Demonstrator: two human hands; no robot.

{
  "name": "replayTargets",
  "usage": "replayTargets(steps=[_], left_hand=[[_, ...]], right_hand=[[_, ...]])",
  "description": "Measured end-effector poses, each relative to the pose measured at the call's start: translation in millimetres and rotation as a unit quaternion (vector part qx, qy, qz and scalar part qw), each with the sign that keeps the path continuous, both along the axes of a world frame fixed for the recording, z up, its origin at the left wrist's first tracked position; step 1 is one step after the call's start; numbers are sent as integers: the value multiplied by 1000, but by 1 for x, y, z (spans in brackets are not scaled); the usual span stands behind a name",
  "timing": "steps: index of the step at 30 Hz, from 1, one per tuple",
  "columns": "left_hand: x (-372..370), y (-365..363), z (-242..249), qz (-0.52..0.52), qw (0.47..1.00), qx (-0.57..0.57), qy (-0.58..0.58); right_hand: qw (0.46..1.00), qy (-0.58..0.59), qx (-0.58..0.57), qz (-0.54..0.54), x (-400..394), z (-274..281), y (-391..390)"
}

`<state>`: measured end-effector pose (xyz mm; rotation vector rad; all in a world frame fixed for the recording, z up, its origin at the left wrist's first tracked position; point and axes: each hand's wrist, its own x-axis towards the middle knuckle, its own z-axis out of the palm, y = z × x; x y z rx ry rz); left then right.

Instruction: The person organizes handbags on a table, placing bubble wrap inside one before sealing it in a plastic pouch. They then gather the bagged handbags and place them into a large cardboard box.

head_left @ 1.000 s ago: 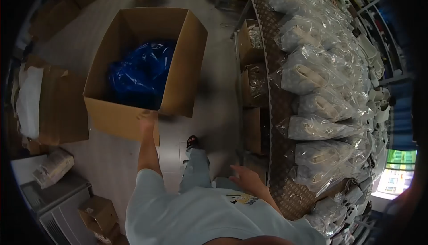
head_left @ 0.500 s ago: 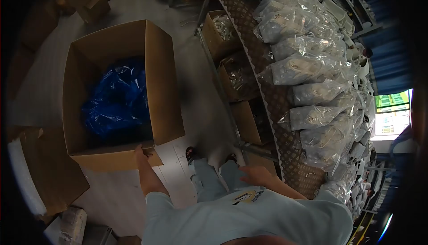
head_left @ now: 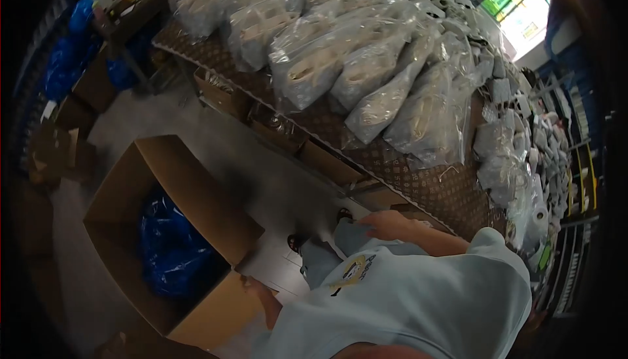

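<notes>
My left hand (head_left: 258, 290) is at the near corner of a large open cardboard box (head_left: 196, 212), its fingers curled at the folded-down flap. Crumpled blue plastic (head_left: 171, 248) lies inside the box. In front of my thighs hangs my right hand (head_left: 386, 224), fingers loosely stretched and holding nothing. Just beyond it runs the edge of a table with a brown patterned cloth (head_left: 418, 186). On that table lie rows of pale shoes in clear plastic bags (head_left: 369, 114).
Open cartons (head_left: 330, 161) sit on a shelf under the table. More cardboard boxes (head_left: 55, 153) and blue bags (head_left: 69, 65) stand at the far left. Loose shoes (head_left: 540, 150) are heaped on the right. My feet (head_left: 296, 242) are between box and table on the grey floor (head_left: 176, 114).
The view has swung right, bringing more bagged shoes into sight and turning the box lower left. My left hand shows nearer the box corner; my right hand stays near my thighs.
</notes>
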<state>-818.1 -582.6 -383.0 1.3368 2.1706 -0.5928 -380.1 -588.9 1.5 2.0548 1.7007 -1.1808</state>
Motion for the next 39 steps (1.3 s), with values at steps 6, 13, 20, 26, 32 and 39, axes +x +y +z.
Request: replayTargets(steps=[6, 13, 20, 26, 32, 39], left_hand=[[160, 33, 171, 124, 867, 171, -451], [377, 85, 376, -278, 646, 179, -688], [560, 96, 399, -359, 662, 295, -588], [588, 93, 388, -350, 763, 314, -444], [592, 90, 381, -306, 757, 340, -467], [593, 95, 362, -254, 757, 347, -492]], right_hand=[[819, -107, 433, -361, 92, 62, -41], [661, -176, 599, -416, 245, 80, -38], [738, 1, 499, -454, 320, 21, 12], [730, 37, 497, -467, 358, 12, -25], [732, 116, 381, -553, 420, 39, -29], [815, 78, 338, -465, 462, 24, 6]])
